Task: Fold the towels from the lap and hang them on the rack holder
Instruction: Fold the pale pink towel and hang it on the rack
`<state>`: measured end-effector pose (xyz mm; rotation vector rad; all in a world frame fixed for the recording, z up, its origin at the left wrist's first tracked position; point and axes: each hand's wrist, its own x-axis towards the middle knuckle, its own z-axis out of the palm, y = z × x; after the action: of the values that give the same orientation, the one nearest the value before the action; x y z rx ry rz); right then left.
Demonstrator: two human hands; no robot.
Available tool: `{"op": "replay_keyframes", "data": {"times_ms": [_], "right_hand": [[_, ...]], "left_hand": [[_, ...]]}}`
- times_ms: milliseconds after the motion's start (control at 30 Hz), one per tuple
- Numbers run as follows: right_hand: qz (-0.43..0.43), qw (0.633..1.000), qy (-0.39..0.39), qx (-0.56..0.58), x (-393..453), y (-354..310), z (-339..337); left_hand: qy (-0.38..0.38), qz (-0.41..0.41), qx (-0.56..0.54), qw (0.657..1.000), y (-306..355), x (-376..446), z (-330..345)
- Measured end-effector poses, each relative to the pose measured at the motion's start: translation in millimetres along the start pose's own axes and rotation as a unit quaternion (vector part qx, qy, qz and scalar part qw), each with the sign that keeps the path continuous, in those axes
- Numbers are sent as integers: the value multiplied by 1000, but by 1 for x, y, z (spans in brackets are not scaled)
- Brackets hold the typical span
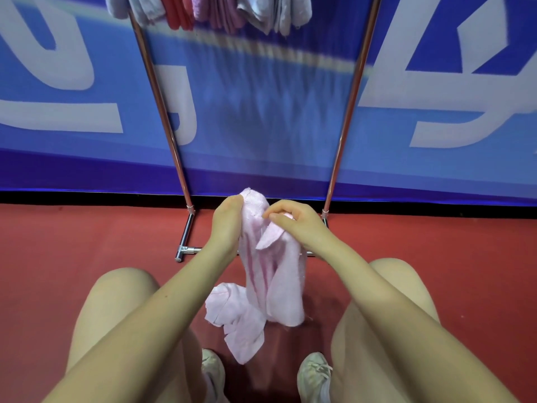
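A pale pink towel [270,283] hangs crumpled between my knees, its lower end trailing toward my shoes. My left hand [226,225] grips its top left edge. My right hand [293,223] pinches the towel's upper part just to the right, fingers curled over the cloth. Ahead stands the metal rack holder [162,112], its two slanted poles rising from a chrome base on the floor. Several folded towels [209,10] in grey, red and pink hang over its top bar at the upper edge of the view.
A blue banner wall [58,126] with large white shapes stands right behind the rack. The floor [72,242] is red. My bare knees flank the towel and my light shoes [313,376] rest on the floor below.
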<state>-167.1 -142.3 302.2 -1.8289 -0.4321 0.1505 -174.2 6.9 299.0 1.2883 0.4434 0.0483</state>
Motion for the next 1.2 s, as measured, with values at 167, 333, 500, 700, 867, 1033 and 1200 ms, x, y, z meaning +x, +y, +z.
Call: {"op": "replay_keyframes", "data": {"times_ms": [167,333,500,700,867,1033,1200], "right_hand": [[102,963,78,238,3,1,8],[169,895,104,400,8,-8,8],[191,823,107,525,11,-24,10],[127,839,47,526,14,-32,19],[25,959,52,278,18,-26,14],[-66,991,107,-37,16,-15,10],[-47,991,123,-32,17,-16,5]], "left_hand": [[-10,103,41,994,-5,-10,6],[-38,146,37,988,-14,-15,13],[-30,132,-2,991,-19,-17,22],[32,73,-44,996,-16,-11,37],[21,9,-105,994,-2,6,38],[0,4,-83,997,1,11,37],[-15,2,-69,998,-1,13,38]]}}
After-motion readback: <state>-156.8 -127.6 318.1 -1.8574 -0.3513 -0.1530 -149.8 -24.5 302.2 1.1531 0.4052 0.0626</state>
